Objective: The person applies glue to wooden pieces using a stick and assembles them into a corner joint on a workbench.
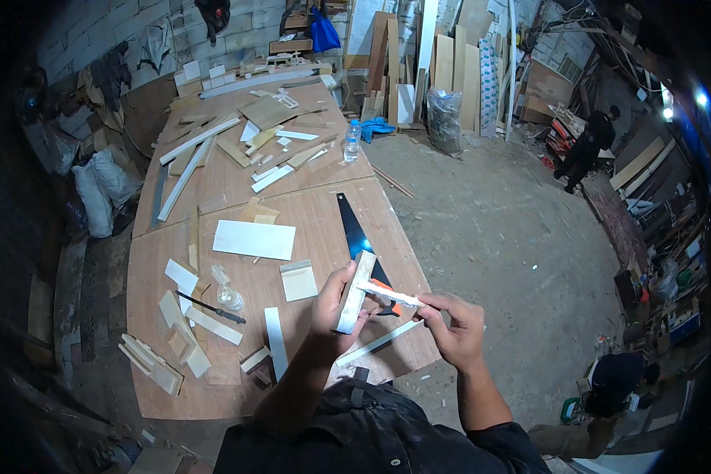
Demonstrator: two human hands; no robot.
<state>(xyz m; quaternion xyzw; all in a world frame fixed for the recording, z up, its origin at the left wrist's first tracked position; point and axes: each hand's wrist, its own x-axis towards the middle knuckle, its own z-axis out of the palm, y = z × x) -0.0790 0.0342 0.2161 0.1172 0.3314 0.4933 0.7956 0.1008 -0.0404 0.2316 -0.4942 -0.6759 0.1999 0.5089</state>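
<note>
My left hand (331, 306) is closed round a short pale wooden block (355, 294), held up above the near right part of the table. Between the thumb and fingers of my right hand (455, 325) is one end of a thin stick (393, 295) coated in something white. Its other end meets the block's side near the top. Below them lies a handsaw (354, 227) with a dark blade and an orange handle, partly hidden by the block and stick. A long white strip (379, 343) rests under my wrists.
The wooden table (332, 207) carries a white board (254, 239), a square wooden piece (299, 281), a clear plastic container (227, 294), a dark slim tool (211, 306) and many offcuts. A water bottle (351, 142) stands at its far right edge. Two people are at the right.
</note>
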